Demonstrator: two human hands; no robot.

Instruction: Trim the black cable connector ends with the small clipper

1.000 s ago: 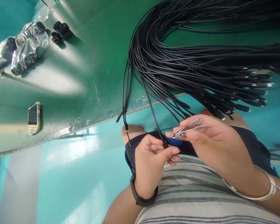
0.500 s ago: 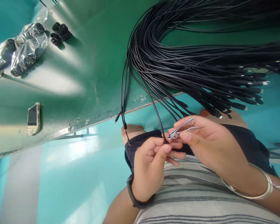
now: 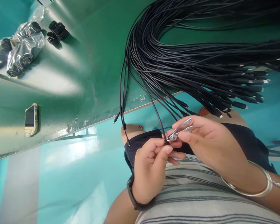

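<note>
My left hand (image 3: 152, 168) pinches the end of one black cable (image 3: 160, 121) between thumb and fingers; the tip of that end is hidden by them. In my right hand (image 3: 210, 143) is a silver nail clipper (image 3: 180, 130), held between thumb and forefinger with its lever raised. The clipper's jaws touch or lie very close to the cable just above my left fingertips. That cable runs up to a large bundle of black cables (image 3: 149, 53) lying over the table edge. Many plug ends (image 3: 239, 105) of the bundle stick out to the right, some with bare metal connectors.
On the green table (image 3: 93, 62) lie plastic-wrapped black coils (image 3: 25, 51), loose small black coils (image 3: 57, 29) and a phone-like device (image 3: 31, 119) near the front edge. A few cable ends (image 3: 124, 126) hang over the edge above my knee.
My hands and the clipper have barely moved; the clipper has shifted slightly left and tilted a little. The view has shifted slightly, so the table items appear further left.
</note>
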